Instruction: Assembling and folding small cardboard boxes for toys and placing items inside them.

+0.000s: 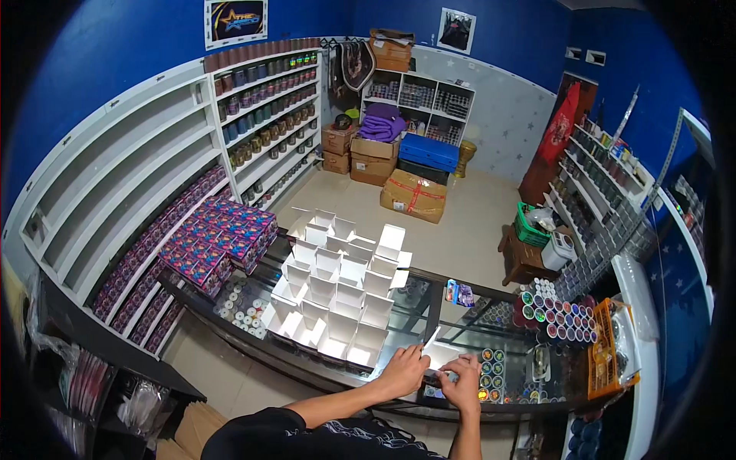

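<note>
Low centre, both hands, left hand [401, 373] and right hand [462, 383], are apparently folding a flat white cardboard box blank [438, 354] on the glass counter [460, 322], fingers pinching it; next, squaring its walls.

Left hand [402, 370], right hand [462, 383] close together; fingers curled, pinching.
</note>
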Motion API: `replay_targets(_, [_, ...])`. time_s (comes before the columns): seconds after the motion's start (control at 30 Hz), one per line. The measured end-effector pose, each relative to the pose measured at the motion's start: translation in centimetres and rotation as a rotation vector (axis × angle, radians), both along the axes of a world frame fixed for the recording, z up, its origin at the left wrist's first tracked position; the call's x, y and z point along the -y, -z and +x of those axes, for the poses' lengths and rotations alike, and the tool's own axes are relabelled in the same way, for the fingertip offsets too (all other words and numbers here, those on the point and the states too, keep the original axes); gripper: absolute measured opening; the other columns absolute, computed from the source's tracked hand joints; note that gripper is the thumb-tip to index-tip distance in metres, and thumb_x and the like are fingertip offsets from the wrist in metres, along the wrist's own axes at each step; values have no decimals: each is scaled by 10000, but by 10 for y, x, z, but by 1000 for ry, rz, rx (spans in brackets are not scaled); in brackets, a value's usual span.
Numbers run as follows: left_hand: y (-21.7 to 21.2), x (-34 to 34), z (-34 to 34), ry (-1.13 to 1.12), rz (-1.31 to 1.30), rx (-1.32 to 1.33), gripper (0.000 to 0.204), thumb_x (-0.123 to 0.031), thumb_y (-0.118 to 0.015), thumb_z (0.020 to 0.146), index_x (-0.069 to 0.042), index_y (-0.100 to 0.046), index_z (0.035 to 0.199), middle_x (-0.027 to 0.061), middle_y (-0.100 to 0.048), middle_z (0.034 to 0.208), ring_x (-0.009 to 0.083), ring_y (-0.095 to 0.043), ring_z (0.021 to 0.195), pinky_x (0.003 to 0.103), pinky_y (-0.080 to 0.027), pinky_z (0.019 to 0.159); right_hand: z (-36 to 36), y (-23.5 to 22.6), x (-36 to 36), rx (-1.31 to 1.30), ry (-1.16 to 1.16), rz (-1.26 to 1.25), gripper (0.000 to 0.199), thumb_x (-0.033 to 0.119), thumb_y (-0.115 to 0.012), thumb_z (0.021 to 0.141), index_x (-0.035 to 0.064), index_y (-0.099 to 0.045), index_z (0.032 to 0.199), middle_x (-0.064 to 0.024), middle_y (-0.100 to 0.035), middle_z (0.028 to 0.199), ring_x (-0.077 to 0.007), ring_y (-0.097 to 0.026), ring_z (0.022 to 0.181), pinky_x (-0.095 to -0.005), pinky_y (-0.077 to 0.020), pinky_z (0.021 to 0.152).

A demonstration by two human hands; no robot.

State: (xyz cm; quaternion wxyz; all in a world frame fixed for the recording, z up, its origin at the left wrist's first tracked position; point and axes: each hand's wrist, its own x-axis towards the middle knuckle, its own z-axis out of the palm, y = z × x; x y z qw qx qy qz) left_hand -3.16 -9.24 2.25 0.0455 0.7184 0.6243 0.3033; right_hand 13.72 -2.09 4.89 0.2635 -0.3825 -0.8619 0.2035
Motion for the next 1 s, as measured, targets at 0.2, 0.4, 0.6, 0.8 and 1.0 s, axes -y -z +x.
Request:
replay_targets(0.2, [-36, 27, -22, -5, 112, 27, 169, -191, -600, 856, -40, -602, 934, 215, -548, 1099, 332, -497, 1086, 409, -389, 880, -8, -38, 13, -35, -64, -66, 119, 143, -792, 627, 117, -747, 735, -40, -657, 757, -277, -502, 1015, -391, -331, 918])
replay_targets(0.4, [-60, 48, -43, -4, 173, 29, 138, -194, -637, 843, -79, -610, 915, 221, -554, 1124, 353, -538, 1052, 413, -417, 861, -24, -67, 17, 34, -194, -56, 146, 180, -785, 647, 133, -757, 783, -27, -657, 735, -252, -512, 1001, -389, -300, 926])
replay_targets(0.6, [-59, 59, -58, -25, 149, 112, 163, -212, -653, 839, -122, -639, 975, 197, -572, 1068, 351, -590, 922, 415, -459, 803, -38, -77, 23, 47, -236, -34, 129, 164, -775, 650, 116, -732, 761, -25, -663, 771, -251, -514, 966, -382, -317, 898])
replay_targets(0.8, [-86, 76, -84, 76, 56, 517, 681, -201, -697, 821, -137, -351, 1405, 224, -465, 1321, 372, -527, 1148, 405, -441, 949, -52, -107, 24, -39, -312, -85, 136, 135, -780, 624, 68, -710, 719, -40, -652, 744, -245, -533, 847, -356, -385, 818])
replay_targets(1.0, [-79, 97, -140, 196, 100, 878, 1119, -185, -813, 728, -112, -4, 1498, 211, -349, 1441, 321, -405, 1299, 417, -364, 1042, -106, -132, 43, -186, -475, -92, 157, 59, -789, 594, 63, -718, 734, -37, -663, 752, -251, -556, 859, -348, -451, 803])
